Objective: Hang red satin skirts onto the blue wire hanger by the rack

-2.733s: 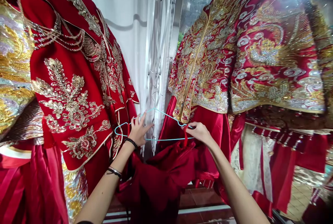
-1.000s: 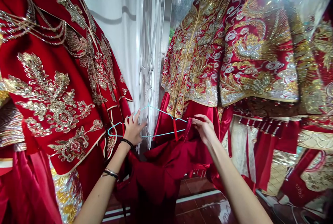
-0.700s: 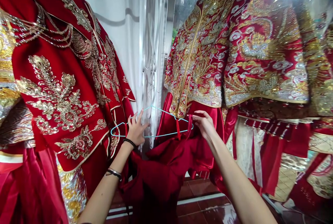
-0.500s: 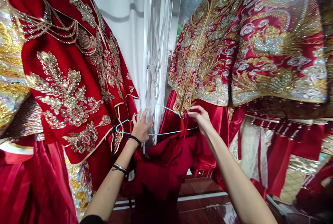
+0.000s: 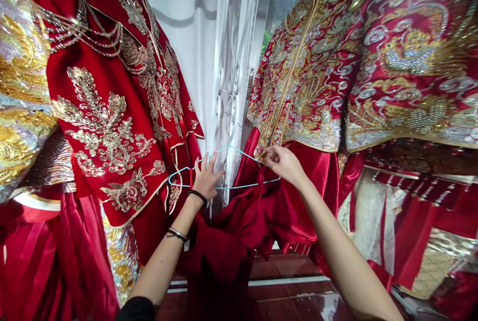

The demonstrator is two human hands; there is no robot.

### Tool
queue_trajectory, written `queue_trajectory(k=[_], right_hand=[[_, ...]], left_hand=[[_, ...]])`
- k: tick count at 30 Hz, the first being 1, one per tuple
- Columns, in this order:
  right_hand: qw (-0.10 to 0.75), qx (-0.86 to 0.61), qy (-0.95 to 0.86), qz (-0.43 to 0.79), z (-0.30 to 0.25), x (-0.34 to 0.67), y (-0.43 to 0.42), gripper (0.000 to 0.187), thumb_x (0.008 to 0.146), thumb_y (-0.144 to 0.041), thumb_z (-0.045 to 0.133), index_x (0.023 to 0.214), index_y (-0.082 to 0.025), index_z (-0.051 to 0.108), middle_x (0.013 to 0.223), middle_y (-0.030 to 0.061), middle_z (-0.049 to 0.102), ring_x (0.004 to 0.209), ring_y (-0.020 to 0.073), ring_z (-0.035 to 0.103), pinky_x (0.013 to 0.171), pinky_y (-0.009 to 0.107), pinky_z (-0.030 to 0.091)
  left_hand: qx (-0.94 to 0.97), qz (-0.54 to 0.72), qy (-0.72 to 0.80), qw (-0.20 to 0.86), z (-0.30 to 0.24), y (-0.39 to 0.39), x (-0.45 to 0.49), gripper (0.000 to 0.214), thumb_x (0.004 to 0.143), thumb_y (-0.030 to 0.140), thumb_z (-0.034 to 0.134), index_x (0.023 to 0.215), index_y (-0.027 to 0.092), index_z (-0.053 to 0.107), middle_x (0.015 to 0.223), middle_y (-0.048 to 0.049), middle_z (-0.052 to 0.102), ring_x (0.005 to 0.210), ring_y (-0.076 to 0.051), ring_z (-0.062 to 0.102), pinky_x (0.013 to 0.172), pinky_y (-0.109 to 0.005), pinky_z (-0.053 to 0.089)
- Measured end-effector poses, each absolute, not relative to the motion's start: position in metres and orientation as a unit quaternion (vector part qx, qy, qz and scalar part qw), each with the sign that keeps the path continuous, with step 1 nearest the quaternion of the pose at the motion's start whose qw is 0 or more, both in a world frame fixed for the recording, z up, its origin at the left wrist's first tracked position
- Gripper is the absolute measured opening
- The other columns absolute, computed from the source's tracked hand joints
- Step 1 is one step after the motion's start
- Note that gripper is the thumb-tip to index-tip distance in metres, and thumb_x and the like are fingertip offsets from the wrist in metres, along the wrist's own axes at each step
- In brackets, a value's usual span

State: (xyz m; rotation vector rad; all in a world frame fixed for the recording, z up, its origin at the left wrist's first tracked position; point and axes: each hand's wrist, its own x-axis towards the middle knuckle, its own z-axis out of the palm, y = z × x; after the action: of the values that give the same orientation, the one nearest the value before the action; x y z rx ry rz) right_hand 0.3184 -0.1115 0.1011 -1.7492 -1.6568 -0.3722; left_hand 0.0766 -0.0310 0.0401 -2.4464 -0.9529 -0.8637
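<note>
- Hands well apart. Left hand [image 5: 206, 176]: fingers spread over the hanger's left side; whether they grip the wire cannot be told. Right hand [image 5: 286, 164]: fingertips pinched together, apparently on a thin red strap [image 5: 260, 176].
- Risk, right: strap looks narrow and smooth. A loosened pinch could let it slip off the fingertips and fall beside the wire.
- Risk, left: the spread fingers look like a light hold. A pull from the right might tip or twist the hanger.
- Hanger [image 5: 235, 187]: pale blue wire, roughly level between the hands. Its hook [image 5: 228, 129] stands in front of the white metal frame [image 5: 227, 77]; not clear whether it catches on anything. If free, a slack left hand could drop it; if caught, a tug could bend the wire.
- Dark red garment [image 5: 227, 246]: bunched below the hanger, hanging down toward the tiled floor [image 5: 276, 266]. Its weight probably drags on the strap; a lost strap could leave it lopsided. Lower end too dark to judge.
- Embroidered jacket [image 5: 298, 82]: its front hem is just beside the right fingertips. Raised stitching may snag strap or wire.
- Beaded red jacket [image 5: 112, 127]: edge near the hanger's left end; its trim could catch there if the hanger swings.
</note>
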Motion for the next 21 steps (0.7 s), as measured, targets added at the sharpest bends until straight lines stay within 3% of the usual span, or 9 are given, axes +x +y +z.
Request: queue_trajectory(k=[3, 4, 6, 9, 12, 16, 21], right_hand=[[0.246, -0.673, -0.678, -0.164, 0.072, 0.301, -0.103, 0.076, 0.065, -0.045, 0.059, 0.133, -0.023, 0.031, 0.123, 0.0144, 0.047, 0.112, 0.0297, 0.043, 0.088, 0.046, 0.034], [0.229, -0.670, -0.683, -0.182, 0.062, 0.293, -0.101, 0.090, 0.061, -0.047, 0.063, 0.137, -0.024, 0.019, 0.131, 0.0160, 0.039, 0.119, 0.0313, 0.036, 0.091, 0.049, 0.031], [0.206, -0.651, -0.689, -0.242, 0.045, 0.275, -0.096, 0.102, 0.055, -0.046, 0.069, 0.138, -0.028, 0.013, 0.142, 0.0164, 0.019, 0.127, 0.0341, 0.023, 0.096, 0.053, 0.022], [0.192, -0.627, -0.683, -0.322, 0.035, 0.255, -0.088, 0.103, 0.052, -0.041, 0.074, 0.136, -0.036, 0.015, 0.147, 0.0116, 0.003, 0.130, 0.0374, 0.013, 0.097, 0.058, 0.013], [0.184, -0.606, -0.690, -0.350, 0.036, 0.248, -0.080, 0.104, 0.053, -0.041, 0.073, 0.137, -0.037, 0.011, 0.147, 0.0109, 0.000, 0.129, 0.0385, 0.010, 0.095, 0.060, 0.011], [0.181, -0.589, -0.709, -0.342, 0.040, 0.251, -0.076, 0.102, 0.054, -0.045, 0.070, 0.137, -0.035, 0.012, 0.145, 0.0127, 0.008, 0.126, 0.0390, 0.016, 0.094, 0.058, 0.016], [0.198, -0.598, -0.699, -0.338, 0.041, 0.254, -0.080, 0.091, 0.057, -0.032, 0.067, 0.136, -0.036, 0.020, 0.139, 0.0117, 0.020, 0.121, 0.0361, 0.025, 0.092, 0.053, 0.023]], left_hand=[[-0.869, -0.308, -0.340, 0.185, 0.040, -0.032, 0.077, 0.051, 0.049, 0.003, 0.062, 0.096, 0.025, 0.061, 0.148, -0.0044, 0.009, 0.129, -0.039, 0.012, 0.099, -0.060, 0.008], [-0.869, -0.311, -0.338, 0.185, 0.040, -0.032, 0.077, 0.050, 0.049, 0.004, 0.062, 0.095, 0.025, 0.061, 0.147, -0.0050, 0.009, 0.129, -0.039, 0.013, 0.099, -0.060, 0.008], [-0.869, -0.318, -0.331, 0.186, 0.040, -0.033, 0.077, 0.046, 0.050, 0.005, 0.062, 0.091, 0.023, 0.061, 0.147, -0.0056, 0.010, 0.129, -0.038, 0.013, 0.099, -0.060, 0.009], [-0.868, -0.329, -0.323, 0.185, 0.040, -0.034, 0.076, 0.042, 0.052, 0.005, 0.061, 0.090, 0.023, 0.060, 0.147, -0.0053, 0.010, 0.129, -0.037, 0.013, 0.099, -0.060, 0.010], [-0.868, -0.335, -0.319, 0.183, 0.039, -0.034, 0.074, 0.042, 0.053, 0.004, 0.060, 0.090, 0.023, 0.060, 0.148, -0.0051, 0.009, 0.129, -0.036, 0.013, 0.098, -0.060, 0.010], [-0.868, -0.337, -0.316, 0.181, 0.039, -0.035, 0.073, 0.046, 0.054, 0.005, 0.062, 0.096, 0.024, 0.059, 0.148, -0.0060, 0.009, 0.129, -0.036, 0.013, 0.098, -0.060, 0.010], [-0.867, -0.340, -0.311, 0.193, 0.044, -0.043, 0.070, 0.069, 0.058, 0.011, 0.065, 0.121, 0.033, 0.046, 0.147, -0.0057, 0.012, 0.130, -0.034, 0.014, 0.100, -0.059, 0.010]])
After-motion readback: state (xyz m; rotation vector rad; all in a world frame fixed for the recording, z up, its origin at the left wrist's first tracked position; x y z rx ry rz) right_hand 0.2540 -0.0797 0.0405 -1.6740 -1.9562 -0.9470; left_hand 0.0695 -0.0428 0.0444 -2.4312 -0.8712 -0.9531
